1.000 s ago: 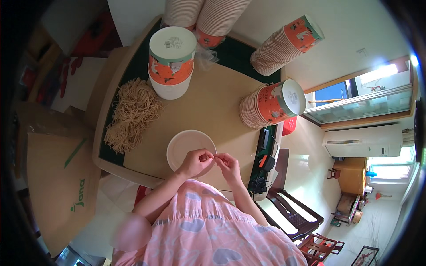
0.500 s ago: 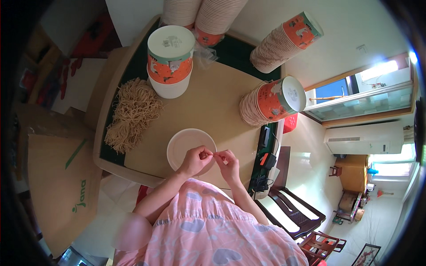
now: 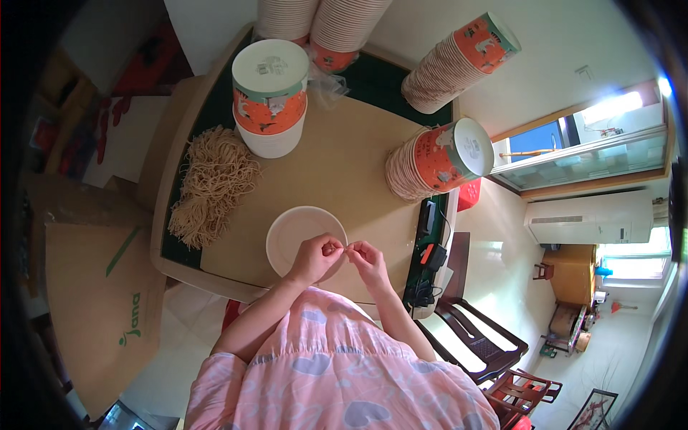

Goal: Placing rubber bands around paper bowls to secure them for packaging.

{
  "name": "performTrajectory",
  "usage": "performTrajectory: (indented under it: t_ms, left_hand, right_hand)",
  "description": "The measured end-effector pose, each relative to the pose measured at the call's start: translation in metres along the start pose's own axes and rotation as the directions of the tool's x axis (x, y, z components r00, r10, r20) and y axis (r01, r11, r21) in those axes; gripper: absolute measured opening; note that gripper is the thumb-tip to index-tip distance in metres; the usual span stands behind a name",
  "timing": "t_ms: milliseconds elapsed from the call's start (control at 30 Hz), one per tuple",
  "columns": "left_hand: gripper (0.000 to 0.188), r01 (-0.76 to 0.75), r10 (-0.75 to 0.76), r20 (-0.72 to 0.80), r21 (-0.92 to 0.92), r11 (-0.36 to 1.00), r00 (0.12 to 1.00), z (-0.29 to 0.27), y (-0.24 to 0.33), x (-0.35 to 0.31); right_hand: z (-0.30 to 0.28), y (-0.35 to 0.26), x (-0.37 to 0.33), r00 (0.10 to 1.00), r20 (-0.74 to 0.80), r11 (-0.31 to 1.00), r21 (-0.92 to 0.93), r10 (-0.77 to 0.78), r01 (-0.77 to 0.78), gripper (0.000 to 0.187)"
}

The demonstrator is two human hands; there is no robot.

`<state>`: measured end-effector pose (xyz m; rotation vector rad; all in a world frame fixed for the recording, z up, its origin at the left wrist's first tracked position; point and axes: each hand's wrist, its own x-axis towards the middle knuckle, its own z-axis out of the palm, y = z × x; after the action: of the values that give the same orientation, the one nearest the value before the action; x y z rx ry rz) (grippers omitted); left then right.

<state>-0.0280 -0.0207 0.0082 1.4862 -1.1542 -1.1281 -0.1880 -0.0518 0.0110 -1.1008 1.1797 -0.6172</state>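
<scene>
My left hand (image 3: 317, 259) and my right hand (image 3: 368, 262) meet at the near right rim of an open white paper tub (image 3: 290, 228). Thumb and fingertips are pinched on each hand, almost touching the other's. Whatever lies between the fingertips is too small to make out. The tub's pale inside shows, and the left hand covers part of its rim. To the left lies a loose heap of beige string (image 3: 213, 188). Beyond the tub stands an upside-down stack of orange and green printed paper tubs (image 3: 270, 104).
A tilted tub stack (image 3: 433, 163) with string along its rims sits at the table's right. Another stack (image 3: 459, 64) stands farther back, and white stacks (image 3: 344, 32) at the far edge. Chargers and cables (image 3: 430, 254) line the right edge. A cardboard box (image 3: 100, 301) is at left.
Both hands keep their pinch over the tub's rim, with only slight finger movement. The whole view has shifted a little.
</scene>
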Motion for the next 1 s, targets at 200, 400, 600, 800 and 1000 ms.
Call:
performTrajectory:
  t_ms: [200,400,600,800,1000]
  left_hand:
    - [0.006,0.011,-0.011,0.013,-0.017,1.0,1.0,-0.005,0.004,-0.001]
    - [0.007,0.029,-0.028,0.005,-0.073,0.997,1.0,-0.003,-0.001,-0.004]
    - [0.006,0.036,-0.037,-0.03,-0.041,0.999,0.999,-0.002,0.002,-0.004]
    - [0.003,0.073,-0.078,-0.038,-0.109,0.991,0.996,-0.001,-0.009,-0.004]
    - [0.005,0.149,-0.149,0.013,-0.191,0.97,0.989,-0.007,-0.022,-0.005]
  right_hand:
    - [0.002,-0.004,0.0,0.999,-0.018,0.999,0.034,0.043,-0.042,0.011]
    - [0.005,-0.003,-0.003,0.997,-0.044,0.995,-0.083,-0.057,0.053,0.01]
    - [0.011,-0.012,-0.007,0.96,-0.061,0.902,-0.362,-0.274,0.235,0.007]
    - [0.01,-0.008,-0.004,0.943,-0.087,0.889,-0.372,-0.32,0.267,0.008]
    - [0.017,-0.032,-0.007,0.938,0.014,0.767,-0.571,-0.347,0.292,0.013]
